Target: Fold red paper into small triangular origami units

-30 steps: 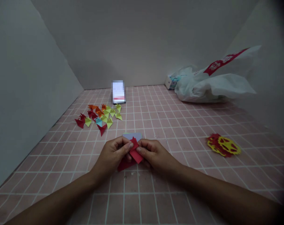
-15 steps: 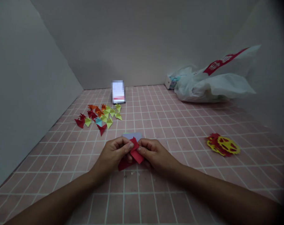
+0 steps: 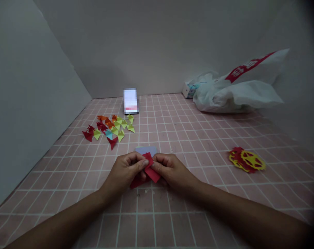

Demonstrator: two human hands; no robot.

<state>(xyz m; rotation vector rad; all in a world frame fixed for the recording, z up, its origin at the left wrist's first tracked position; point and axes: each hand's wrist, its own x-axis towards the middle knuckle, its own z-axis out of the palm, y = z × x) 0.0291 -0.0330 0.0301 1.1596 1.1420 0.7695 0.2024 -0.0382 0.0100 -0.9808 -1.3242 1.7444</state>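
A folded piece of red paper [image 3: 152, 172] is held between my two hands above the tiled surface, near the middle of the view. My left hand [image 3: 129, 169] pinches its left part between thumb and fingers. On the other side, the thumb and bent fingers of my right hand [image 3: 171, 171] grip its right edge. One red flap sticks out below my left fingers. Just beyond my hands lies a pale violet paper stack [image 3: 146, 150], its near part hidden behind the fingers and the red paper.
Several small folded paper shapes [image 3: 114, 130] in red, orange, yellow and blue lie at left. Behind them stands a lit phone [image 3: 130, 101]. Red and yellow cutouts [image 3: 250, 161] lie at right. A white plastic bag [image 3: 224, 98] and a small box [image 3: 188, 90] are at the back right.
The lower end of the red paper has shifted slightly to the right and down. Both hands keep nearly the same place and hold.
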